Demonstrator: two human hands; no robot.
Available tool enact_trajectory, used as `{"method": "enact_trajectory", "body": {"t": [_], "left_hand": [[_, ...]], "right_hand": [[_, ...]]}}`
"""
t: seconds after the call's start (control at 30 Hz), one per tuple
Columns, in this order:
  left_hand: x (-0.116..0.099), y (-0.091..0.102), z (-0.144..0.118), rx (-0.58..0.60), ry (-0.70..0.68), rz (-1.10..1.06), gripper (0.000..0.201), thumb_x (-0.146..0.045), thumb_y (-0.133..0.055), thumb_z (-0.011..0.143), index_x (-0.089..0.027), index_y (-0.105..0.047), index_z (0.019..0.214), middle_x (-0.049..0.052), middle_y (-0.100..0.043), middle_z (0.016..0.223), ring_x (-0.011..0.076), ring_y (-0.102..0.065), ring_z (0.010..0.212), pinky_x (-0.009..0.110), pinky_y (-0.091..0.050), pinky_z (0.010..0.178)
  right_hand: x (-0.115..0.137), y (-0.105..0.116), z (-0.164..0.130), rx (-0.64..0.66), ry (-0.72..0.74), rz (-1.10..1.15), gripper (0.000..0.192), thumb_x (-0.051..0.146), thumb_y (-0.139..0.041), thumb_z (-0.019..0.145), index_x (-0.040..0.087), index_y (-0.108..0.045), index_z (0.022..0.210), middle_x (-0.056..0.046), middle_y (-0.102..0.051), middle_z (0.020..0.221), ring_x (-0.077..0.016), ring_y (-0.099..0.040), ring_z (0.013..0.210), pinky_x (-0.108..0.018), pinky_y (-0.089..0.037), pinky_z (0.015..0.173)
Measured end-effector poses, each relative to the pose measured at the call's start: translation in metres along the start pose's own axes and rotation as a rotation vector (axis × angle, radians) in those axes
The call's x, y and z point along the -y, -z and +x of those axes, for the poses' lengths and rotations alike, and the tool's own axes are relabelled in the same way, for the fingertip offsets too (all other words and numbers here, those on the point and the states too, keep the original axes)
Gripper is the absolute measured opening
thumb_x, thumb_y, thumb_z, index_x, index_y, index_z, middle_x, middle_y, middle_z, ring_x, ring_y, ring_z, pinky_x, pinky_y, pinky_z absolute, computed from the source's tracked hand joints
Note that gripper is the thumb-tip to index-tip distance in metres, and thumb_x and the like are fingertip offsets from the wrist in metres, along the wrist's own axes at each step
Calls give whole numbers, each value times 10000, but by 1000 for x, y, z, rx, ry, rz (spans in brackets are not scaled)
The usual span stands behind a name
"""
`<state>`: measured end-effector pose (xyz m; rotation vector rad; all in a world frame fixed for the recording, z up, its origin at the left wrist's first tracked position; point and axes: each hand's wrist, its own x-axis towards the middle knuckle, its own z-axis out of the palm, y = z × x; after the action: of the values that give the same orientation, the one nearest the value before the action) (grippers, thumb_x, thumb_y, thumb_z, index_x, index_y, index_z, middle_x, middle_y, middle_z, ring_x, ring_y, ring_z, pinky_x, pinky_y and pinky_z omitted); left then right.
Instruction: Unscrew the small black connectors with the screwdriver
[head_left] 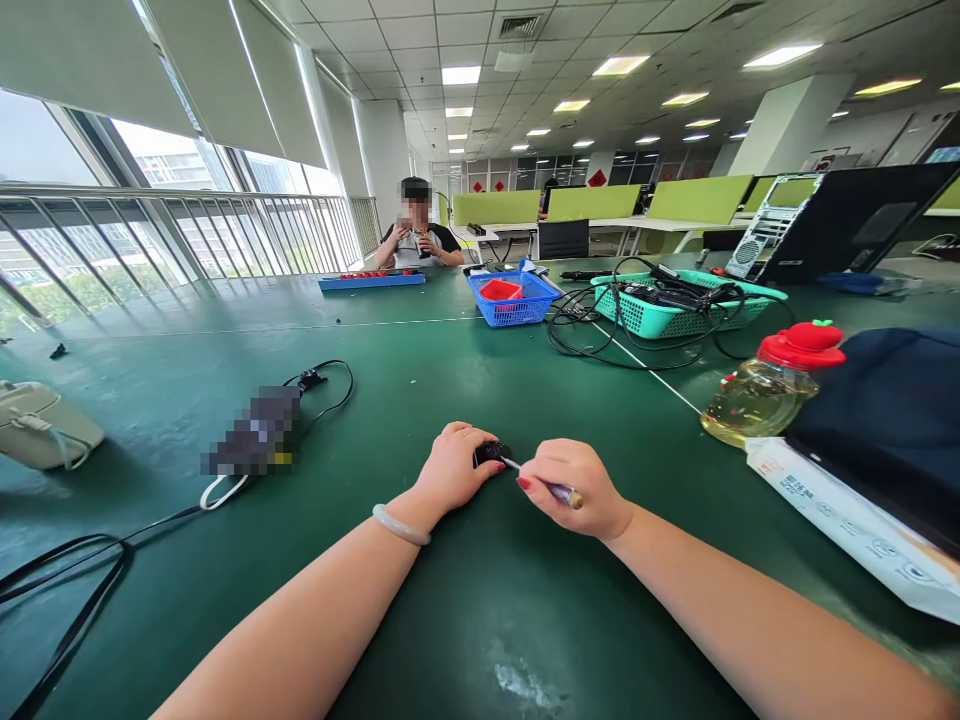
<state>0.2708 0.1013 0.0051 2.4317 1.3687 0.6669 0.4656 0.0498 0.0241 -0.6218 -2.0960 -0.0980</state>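
Head view: small black part [491,453], glossy.

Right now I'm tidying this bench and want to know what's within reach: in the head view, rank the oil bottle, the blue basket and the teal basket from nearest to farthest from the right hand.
From the right hand:
1. oil bottle, lying to its right.
2. blue basket, straight ahead, mid-table.
3. teal basket, ahead and to the right, amid cables.

small black part [491,453]: mostly hidden under the left hand [455,466]
tool [546,487]: shaft covered by the right hand [576,489]
device [255,432] left of hands: blurred
white package [847,520]: cut off right
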Motion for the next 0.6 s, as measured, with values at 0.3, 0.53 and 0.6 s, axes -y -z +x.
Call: {"method": "enact_trajectory", "body": {"t": [0.3, 0.53, 0.6], "left_hand": [[1, 0, -1, 16, 0, -14, 289, -307, -666, 814, -231, -706, 1089, 33, -722, 1118, 279, -513, 1201, 433, -410, 1072], [0, 0, -1, 29, 22, -32, 275, -280, -645, 821, -242, -696, 1088, 24, -719, 1128, 271, -491, 1230, 429, -389, 1091], [-1, 0, -1, 35, 29, -31, 277, -286, -639, 823, -240, -692, 1092, 28, -718, 1125, 271, -484, 1238, 432, -388, 1090]], "right_hand": [[2, -2, 1, 147, 83, -155, 319, 260, -481, 944, 203, -598, 653, 13, -472, 564, -129, -359, 528, -281, -289, 542], [6, -1, 4, 225, 187, -242, 335, 256, -501, 935, 197, -559, 610, 15, -442, 556, -131, -347, 540, -284, -254, 544], [8, -2, 4, 250, 197, -261, 347, 253, -502, 933, 195, -540, 593, 15, -434, 554, -131, -343, 541, -288, -243, 544]]}}
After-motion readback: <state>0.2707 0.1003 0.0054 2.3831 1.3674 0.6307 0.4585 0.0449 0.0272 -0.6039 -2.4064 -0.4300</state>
